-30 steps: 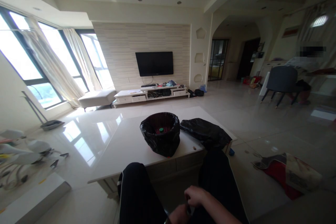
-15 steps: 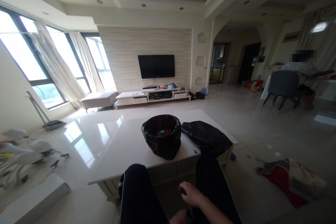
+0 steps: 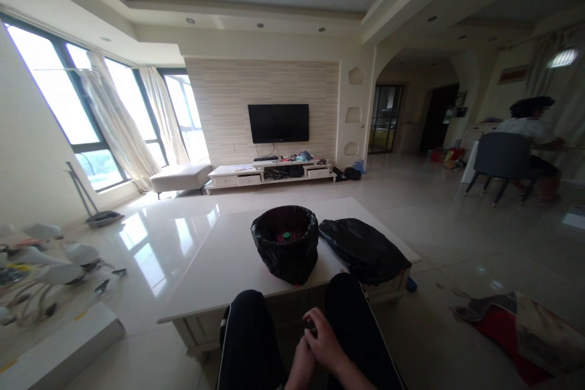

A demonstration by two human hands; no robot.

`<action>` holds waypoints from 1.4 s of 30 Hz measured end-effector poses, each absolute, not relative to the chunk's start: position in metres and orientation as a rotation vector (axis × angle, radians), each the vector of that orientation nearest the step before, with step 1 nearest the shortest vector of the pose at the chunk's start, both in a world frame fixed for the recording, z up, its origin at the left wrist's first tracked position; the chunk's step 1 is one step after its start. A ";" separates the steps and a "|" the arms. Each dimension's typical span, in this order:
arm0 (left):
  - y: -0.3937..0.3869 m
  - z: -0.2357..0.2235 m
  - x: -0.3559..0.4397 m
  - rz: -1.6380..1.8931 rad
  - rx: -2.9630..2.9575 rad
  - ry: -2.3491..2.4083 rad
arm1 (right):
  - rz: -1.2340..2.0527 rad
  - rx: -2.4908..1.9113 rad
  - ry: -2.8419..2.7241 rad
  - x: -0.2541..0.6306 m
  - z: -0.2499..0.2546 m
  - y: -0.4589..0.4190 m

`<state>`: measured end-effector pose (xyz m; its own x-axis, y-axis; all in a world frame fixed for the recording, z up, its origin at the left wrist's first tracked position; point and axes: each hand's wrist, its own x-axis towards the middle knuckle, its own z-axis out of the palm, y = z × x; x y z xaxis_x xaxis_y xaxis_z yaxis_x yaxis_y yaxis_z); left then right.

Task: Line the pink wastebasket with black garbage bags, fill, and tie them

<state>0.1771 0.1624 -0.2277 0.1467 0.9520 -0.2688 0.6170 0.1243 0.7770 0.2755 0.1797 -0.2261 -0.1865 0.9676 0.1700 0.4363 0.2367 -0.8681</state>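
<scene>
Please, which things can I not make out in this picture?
All in the head view:
- What the left hand and right hand may hold: hidden by fingers.
- What is under the green cap: hidden by the container's wall.
- Inside the black bag: hidden by plastic.
- White box's far end: cut off by the edge.

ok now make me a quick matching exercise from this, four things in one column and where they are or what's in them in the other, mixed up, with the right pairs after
Things:
1. left hand
2. lined container
3. flat-lying black bag
4. television

Places or states:
a. mounted on the striped wall
b. on the white table, to the right of the container
c. low between the knees, against the right hand
d. has something green-topped inside

Right pairs: 1-c, 2-d, 3-b, 4-a
</scene>
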 end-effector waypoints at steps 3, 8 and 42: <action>0.168 -0.218 0.171 0.803 1.500 1.441 | 0.844 -1.327 -1.642 0.275 -0.221 0.192; 0.163 -0.178 0.141 1.028 1.652 1.535 | 0.618 -1.279 -1.589 0.284 -0.172 0.228; 0.148 -0.197 0.083 0.639 1.990 1.859 | 0.224 -1.310 -1.969 0.295 -0.102 0.270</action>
<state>0.0831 0.1476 -0.1970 0.0415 0.9950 0.0908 0.8406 -0.0839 0.5351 0.2949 0.2703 -0.1017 -0.1975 0.8518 0.4851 0.7208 0.4616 -0.5171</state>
